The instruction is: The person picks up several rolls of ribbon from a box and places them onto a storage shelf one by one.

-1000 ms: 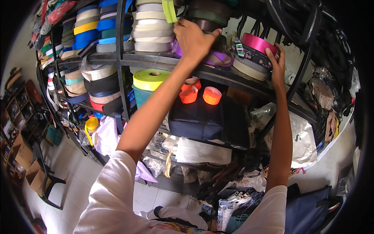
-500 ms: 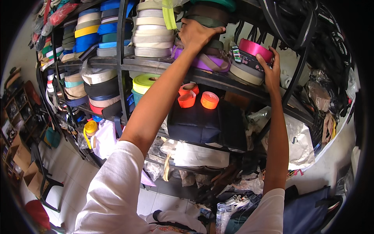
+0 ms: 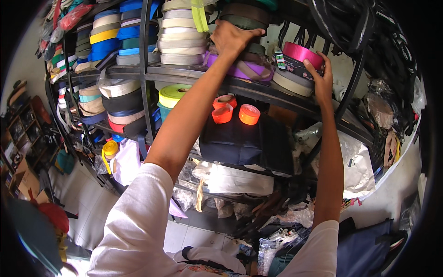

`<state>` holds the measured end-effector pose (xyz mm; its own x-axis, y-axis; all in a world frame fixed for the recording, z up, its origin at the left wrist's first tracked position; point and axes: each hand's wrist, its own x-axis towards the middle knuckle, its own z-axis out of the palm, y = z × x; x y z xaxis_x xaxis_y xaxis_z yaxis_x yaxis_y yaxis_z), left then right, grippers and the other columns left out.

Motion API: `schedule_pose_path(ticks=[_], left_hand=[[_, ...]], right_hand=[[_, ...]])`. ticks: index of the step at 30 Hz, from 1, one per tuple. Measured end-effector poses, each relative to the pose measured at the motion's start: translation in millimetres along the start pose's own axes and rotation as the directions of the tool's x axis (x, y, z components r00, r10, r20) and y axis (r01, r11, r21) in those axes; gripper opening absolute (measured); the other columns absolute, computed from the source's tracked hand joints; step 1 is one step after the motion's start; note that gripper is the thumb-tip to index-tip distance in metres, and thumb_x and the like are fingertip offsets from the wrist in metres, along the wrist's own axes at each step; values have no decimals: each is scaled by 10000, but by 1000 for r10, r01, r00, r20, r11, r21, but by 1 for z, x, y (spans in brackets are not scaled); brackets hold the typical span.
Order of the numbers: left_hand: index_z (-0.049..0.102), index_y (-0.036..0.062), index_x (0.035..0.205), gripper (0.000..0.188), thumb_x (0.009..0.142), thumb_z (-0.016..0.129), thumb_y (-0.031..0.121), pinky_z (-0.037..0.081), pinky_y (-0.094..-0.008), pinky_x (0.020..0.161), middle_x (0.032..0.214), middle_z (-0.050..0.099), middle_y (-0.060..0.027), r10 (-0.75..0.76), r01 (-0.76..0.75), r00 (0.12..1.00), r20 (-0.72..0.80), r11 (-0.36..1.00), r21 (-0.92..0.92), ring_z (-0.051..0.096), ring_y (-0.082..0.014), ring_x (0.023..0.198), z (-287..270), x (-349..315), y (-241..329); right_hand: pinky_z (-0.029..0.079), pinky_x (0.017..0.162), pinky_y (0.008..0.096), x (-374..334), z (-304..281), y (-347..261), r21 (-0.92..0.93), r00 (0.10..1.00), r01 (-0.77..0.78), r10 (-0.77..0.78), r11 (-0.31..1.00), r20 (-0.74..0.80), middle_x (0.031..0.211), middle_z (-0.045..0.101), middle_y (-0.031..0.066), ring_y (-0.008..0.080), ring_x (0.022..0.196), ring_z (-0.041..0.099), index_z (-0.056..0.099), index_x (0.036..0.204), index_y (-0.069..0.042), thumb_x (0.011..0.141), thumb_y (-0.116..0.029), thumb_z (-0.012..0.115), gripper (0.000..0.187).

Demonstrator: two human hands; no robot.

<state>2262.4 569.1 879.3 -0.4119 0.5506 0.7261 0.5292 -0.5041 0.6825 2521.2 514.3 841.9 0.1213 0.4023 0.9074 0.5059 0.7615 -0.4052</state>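
On the upper shelf, my left hand [image 3: 233, 41] is closed round a dark green webbing roll [image 3: 244, 22] in a stack, its thumb stretched along the front. The fingers behind the stack are hidden. Below that hand lie a purple roll [image 3: 240, 70] and a loose brownish strap [image 3: 253, 69]. Further right, my right hand [image 3: 323, 79] grips the side of a bright pink ribbon roll [image 3: 302, 54], thumb in front and fingertips at its right edge. This roll rests on a black patterned roll [image 3: 295, 68] and a pale grey roll [image 3: 291, 84].
Cream webbing rolls [image 3: 182, 44] stand stacked to the left, past a black shelf post [image 3: 145, 55]. Beneath my arms, orange rolls [image 3: 249, 114] sit on a dark bag [image 3: 230, 143]. Black zippers [image 3: 357, 34] hang at upper right. A dark green shape [image 3: 34, 235] shows at lower left.
Both hands stay almost where they were, on the same rolls. At lower left, a red shape has moved up and a dark green shape has come into view, covering part of the floor.
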Motion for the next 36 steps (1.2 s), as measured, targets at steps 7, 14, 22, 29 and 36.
schedule_pose_path(ticks=[7,14,22,29,36], left_hand=[[417,-186,1176,1204,412,836,644,435,-415,941,1119,590,-269,64,-60,997,-54,996,66,591,-360,1057,8,7,-6],[90,-228,1354,1483,404,843,626,299,-410,1036,1204,537,-293,-29,28,997,65,999,22,503,-348,1165,3,-5,3],[97,-204,1374,1450,421,841,595,265,-417,1070,1225,539,-272,-16,16,1000,-24,1000,-8,506,-345,1178,4,-3,1],[54,-212,1379,1522,409,795,698,103,-497,1156,1301,482,-312,73,-67,994,-80,995,67,429,-345,1293,16,6,-9],[130,-213,1373,1558,366,728,814,211,-468,1119,1345,432,-317,15,-17,996,89,1000,26,405,-418,1283,-5,-3,1]], right_hand=[[427,915,322,4,9,7,14,998,68,-68,998,-9,1117,586,147,221,1014,567,506,1267,-9,788,-372,754,650],[398,930,307,3,-1,11,-38,999,39,-39,999,15,1194,536,127,200,1046,521,480,1312,-36,856,-371,689,604],[411,942,315,4,3,12,-16,996,87,-87,996,-1,1159,562,152,221,1062,548,458,1318,-5,836,-384,710,663],[398,970,339,8,-3,15,47,997,62,-64,997,45,1202,536,181,230,1101,532,440,1324,1,816,-371,732,694],[393,973,330,8,-7,13,70,1000,-19,21,997,-21,1220,563,187,239,1102,549,504,1302,-41,885,-486,603,618]])
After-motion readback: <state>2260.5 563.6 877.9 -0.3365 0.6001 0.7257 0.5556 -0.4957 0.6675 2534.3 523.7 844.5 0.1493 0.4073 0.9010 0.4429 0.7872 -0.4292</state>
